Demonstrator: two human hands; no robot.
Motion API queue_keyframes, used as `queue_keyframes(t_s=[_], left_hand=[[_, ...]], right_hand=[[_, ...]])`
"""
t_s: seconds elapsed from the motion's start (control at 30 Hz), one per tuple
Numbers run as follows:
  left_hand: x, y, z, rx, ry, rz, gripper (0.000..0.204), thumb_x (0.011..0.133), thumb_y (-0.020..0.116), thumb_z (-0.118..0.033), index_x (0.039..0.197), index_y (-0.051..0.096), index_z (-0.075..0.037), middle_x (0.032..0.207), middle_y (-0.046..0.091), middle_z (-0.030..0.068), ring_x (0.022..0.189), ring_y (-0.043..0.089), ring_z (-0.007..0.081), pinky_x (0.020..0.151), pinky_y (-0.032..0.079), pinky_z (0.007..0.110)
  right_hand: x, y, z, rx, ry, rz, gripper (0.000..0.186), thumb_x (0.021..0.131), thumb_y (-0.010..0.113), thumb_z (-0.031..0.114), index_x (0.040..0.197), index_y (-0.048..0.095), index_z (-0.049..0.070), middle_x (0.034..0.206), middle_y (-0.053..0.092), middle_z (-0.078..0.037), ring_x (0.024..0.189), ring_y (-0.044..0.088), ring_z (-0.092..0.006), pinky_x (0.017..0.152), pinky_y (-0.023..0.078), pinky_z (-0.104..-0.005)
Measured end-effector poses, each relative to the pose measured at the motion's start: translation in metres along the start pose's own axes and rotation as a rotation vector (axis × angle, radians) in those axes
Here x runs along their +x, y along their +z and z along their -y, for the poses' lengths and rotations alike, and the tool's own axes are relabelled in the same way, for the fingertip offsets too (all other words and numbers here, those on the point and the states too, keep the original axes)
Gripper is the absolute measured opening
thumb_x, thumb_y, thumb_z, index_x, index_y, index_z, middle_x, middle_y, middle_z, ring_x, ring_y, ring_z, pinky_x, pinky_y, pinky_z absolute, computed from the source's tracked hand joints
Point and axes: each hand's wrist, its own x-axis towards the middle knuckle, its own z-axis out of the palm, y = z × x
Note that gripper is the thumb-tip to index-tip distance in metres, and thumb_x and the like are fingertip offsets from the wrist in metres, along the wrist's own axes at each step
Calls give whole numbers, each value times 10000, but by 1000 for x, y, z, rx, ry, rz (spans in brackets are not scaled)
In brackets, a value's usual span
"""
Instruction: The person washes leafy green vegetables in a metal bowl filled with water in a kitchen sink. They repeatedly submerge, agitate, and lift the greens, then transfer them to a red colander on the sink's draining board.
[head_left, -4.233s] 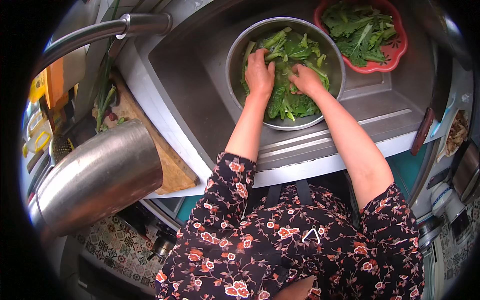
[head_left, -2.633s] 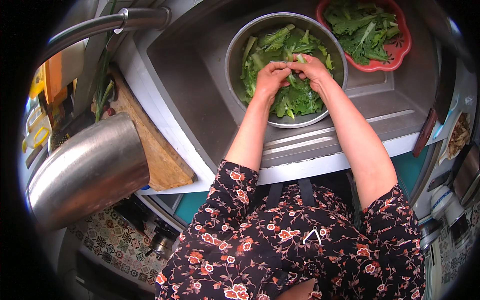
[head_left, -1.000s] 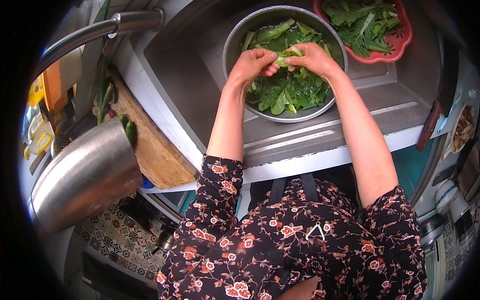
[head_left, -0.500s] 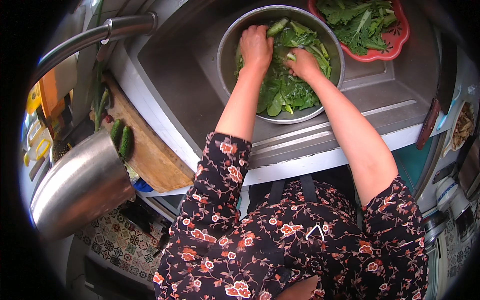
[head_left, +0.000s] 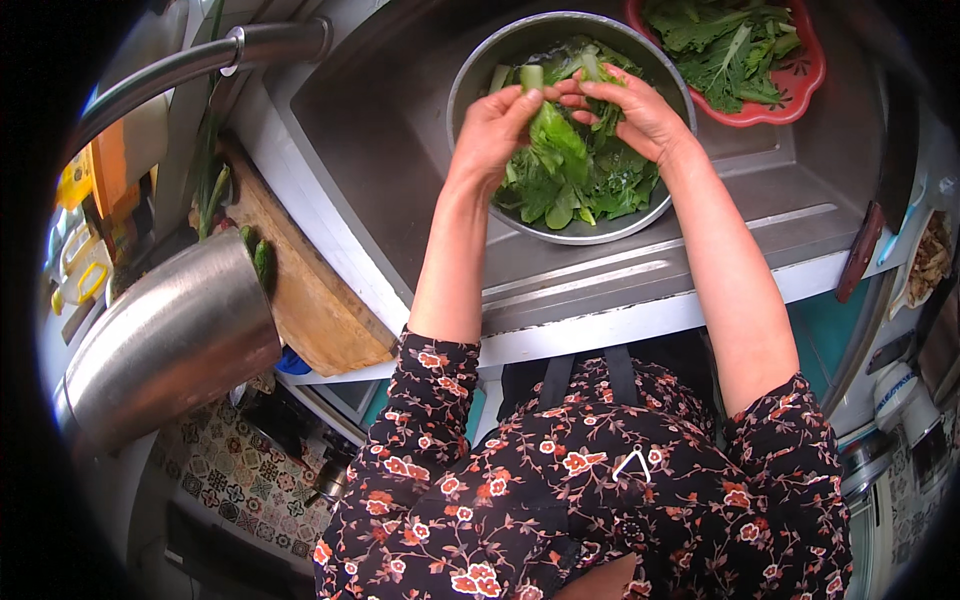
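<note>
A round steel bowl [head_left: 478, 70] full of wet leafy greens [head_left: 590, 190] stands in the steel sink [head_left: 390, 150]. Both hands are raised just above the bowl. My left hand [head_left: 495, 125] and my right hand [head_left: 630, 110] together grip one leafy green stalk [head_left: 552, 125], its pale stem end up between the fingers and its leaf hanging down over the bowl.
A red scalloped basket [head_left: 800, 85] with more greens sits at the sink's far right. A curved steel faucet [head_left: 200, 65] arches at the upper left. A wooden cutting board [head_left: 300, 290] and a large steel pot [head_left: 160, 340] stand on the left counter.
Half a second ago both hands were pressed down in the greens; now they are lifted together, holding one stalk above the bowl.
</note>
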Motion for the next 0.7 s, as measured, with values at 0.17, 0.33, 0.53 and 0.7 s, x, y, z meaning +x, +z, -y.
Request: queue_keyframes(t_s=[0.17, 0.33, 0.53, 0.7], left_hand=[[15, 2, 38, -152, -218, 187, 211, 856, 494, -152, 987, 565, -2, 882, 617, 87, 773, 575, 139, 666, 487, 249], [19, 13, 52, -163, -342, 168, 202, 833, 478, -52, 1009, 542, 25, 890, 595, 99, 767, 577, 145, 686, 500, 257], [37, 16, 87, -1, -176, -103, 144, 821, 565, -115, 890, 557, 11, 758, 592, 67, 639, 558, 113, 539, 477, 219], [34, 14, 72, 58, -331, 68, 266, 839, 521, -243, 841, 582, 16, 697, 612, 105, 630, 582, 171, 539, 468, 274]], right_hand=[[10, -7, -36, -193, 46, -63, 343, 693, 706, 121, 984, 554, 21, 850, 602, -33, 676, 533, -88, 603, 425, -221], [27, -27, -59, -264, 1, -434, 324, 681, 714, 106, 948, 570, -7, 781, 604, -46, 623, 530, -98, 545, 426, -228], [25, -27, -63, -380, 21, -407, 234, 697, 695, 116, 868, 588, -1, 720, 591, -35, 571, 496, -96, 488, 387, -225], [27, -26, -59, -405, 64, -479, 251, 700, 679, 134, 891, 582, 1, 736, 595, -54, 593, 517, -122, 511, 406, -237]])
